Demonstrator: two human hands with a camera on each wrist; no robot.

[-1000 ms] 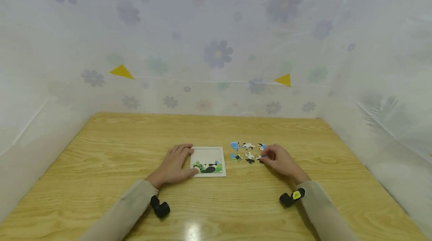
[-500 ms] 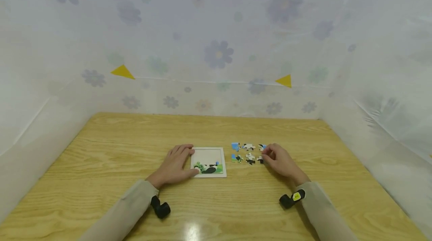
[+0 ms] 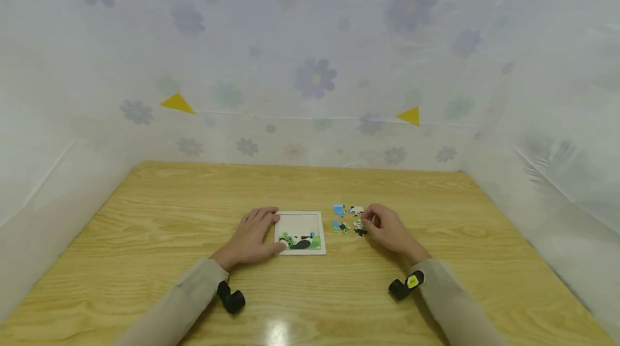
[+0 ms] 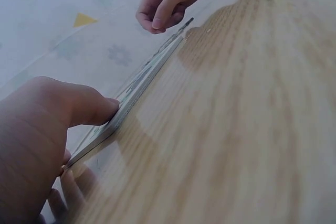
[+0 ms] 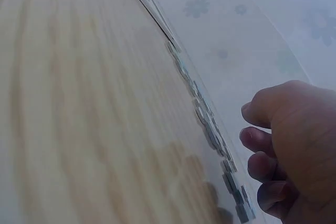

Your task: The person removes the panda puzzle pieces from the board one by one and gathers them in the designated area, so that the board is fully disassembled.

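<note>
Nearest the viewer, 2 beige sleeves run up from the bottom edge, each with a small black wrist camera strapped on: one at 7 o'clock (image 3: 230, 298), the other at 5 o'clock (image 3: 404, 286).

Beyond them, on the wooden table (image 3: 145, 227), the left hand (image 3: 252, 238) lies flat with its fingers straight and close together along the left edge of the puzzle tray (image 3: 300, 232). In the left wrist view its thumb (image 4: 92, 107) presses against the tray's near edge (image 4: 137, 91). The tray sits at the middle of the table; a green, black and white strip of fitted pieces (image 3: 300, 241) fills its near row, and the rest of it is white.

At 3 o'clock from the tray, just beside it, the right hand (image 3: 387, 230) hovers over the loose puzzle pieces (image 3: 347, 219) with its fingers curled, fingertips (image 3: 365, 220) at the right end of the group. From the right wrist view the fingers (image 5: 257, 140) are bent and a little apart above the row of pieces (image 5: 210, 124); whether they pinch a piece cannot be told. 4 loose pieces show clear of the hand, in 2 short rows.

At 12 o'clock, far behind, a translucent flower-printed sheet (image 3: 310, 66) rises around the table, with 2 yellow triangles (image 3: 409, 115) on it.
</note>
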